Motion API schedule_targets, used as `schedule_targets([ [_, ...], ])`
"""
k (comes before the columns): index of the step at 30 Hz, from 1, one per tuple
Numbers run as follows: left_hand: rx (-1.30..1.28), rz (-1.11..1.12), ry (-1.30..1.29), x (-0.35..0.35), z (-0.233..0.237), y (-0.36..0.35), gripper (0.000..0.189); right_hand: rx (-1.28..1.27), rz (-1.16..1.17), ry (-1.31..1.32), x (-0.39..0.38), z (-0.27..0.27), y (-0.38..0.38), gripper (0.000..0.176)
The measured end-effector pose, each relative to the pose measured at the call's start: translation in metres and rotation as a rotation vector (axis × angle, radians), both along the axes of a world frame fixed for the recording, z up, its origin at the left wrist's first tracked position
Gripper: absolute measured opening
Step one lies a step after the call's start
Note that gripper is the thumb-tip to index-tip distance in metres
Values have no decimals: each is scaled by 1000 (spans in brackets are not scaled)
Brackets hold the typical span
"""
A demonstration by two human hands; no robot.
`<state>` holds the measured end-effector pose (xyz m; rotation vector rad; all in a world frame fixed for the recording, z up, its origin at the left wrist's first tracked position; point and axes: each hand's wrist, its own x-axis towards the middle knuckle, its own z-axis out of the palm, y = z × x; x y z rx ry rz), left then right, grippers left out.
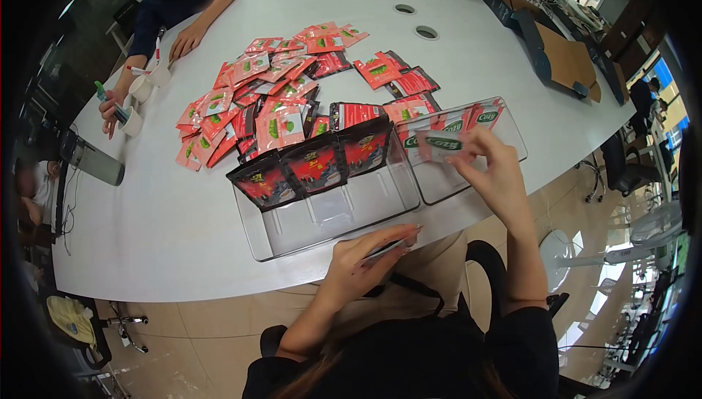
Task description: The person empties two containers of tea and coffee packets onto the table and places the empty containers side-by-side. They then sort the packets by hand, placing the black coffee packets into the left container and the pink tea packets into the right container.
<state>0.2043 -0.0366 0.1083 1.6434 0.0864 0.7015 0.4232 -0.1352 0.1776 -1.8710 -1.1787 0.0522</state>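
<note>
My right hand (pixel 493 169) pinches a Cozy tea sachet (pixel 441 143) above the right clear plastic tray (pixel 517 136). Several more Cozy sachets (pixel 482 116) stand in a row along that tray's back. Just in front of the trays, my left hand (pixel 365 260) is closed around a thin sachet (pixel 390 247), seen nearly edge-on, so its print and number are hidden. In the left clear tray (pixel 292 234), black-and-red coffee sachets (pixel 313 165) lean side by side along the far wall.
Behind the trays spreads a loose pile of pink tea sachets (pixel 280 125) mixed with red-and-black packets (pixel 329 64). Across the table, another person's hand (pixel 188 39) rests near white cups (pixel 140 88). A grey bottle (pixel 99 163) lies at left; open cardboard boxes (pixel 563 59) are at right.
</note>
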Motion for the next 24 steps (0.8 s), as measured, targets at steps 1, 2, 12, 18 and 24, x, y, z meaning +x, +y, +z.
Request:
schedule_targets([
  [1, 27, 3, 13, 0, 2, 1, 36, -103, 12, -76, 0, 0, 4, 21],
  [2, 57, 8, 21, -1, 2, 1, 36, -205, 25, -155, 0, 0, 7, 21],
  [12, 136, -17, 61, -2, 4, 3, 37, -583, -146, -655, 3, 7, 33, 31],
  [18, 96, -26, 74, -3, 7, 2, 39, -564, -39, -576, 7, 2, 37, 33],
  [24, 110, -61, 102, -6, 7, 4, 45, -543, 96, -420, 10, 1, 39, 35],
])
